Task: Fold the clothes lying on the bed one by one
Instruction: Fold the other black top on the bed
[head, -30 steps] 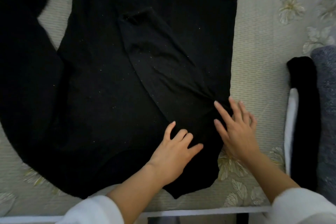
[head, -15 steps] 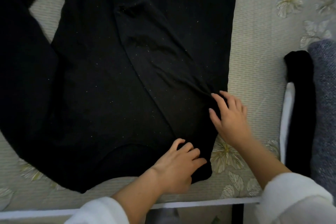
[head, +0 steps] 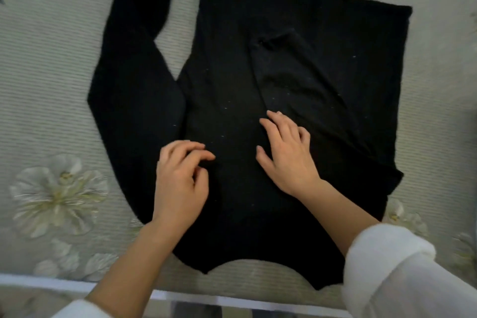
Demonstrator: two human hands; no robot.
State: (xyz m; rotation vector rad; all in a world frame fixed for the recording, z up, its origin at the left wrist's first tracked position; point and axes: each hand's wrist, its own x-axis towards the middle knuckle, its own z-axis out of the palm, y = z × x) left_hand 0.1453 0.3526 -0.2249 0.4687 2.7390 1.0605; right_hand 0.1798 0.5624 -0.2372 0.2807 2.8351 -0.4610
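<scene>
Currently 1 black long-sleeved top (head: pixel 232 80) lies spread flat on the bed (head: pixel 51 64), whose pale ribbed cover carries printed white flowers. At the far left of the garment, its unfolded sleeve (head: pixel 134 64) runs from the shoulder near the bed's edge up and away to a cuff at the far side, its long axis roughly near-to-far and lying just left of the body panel.

Next comes the left hand (head: pixel 180 178), resting on the top close to where that sleeve joins the body; its fingers are curled, thumb and fingertips drawn close together as if plucking at the cloth, though whether they actually pinch a fold cannot be told. To its right, the right hand (head: pixel 286 152) lies palm down on the middle of the top with fingers loosely spread, pressing the fabric flat and gripping nothing. Right of it, the other sleeve (head: pixel 304 90) is already folded diagonally across the body, and the right side edge looks turned in straight.

Judging from this, the left side remains to be folded: the loose sleeve lies left of and beyond both hands, and the left hand is clearly nearer, so it seems best placed to bring that sleeve rightward across the body.
</scene>
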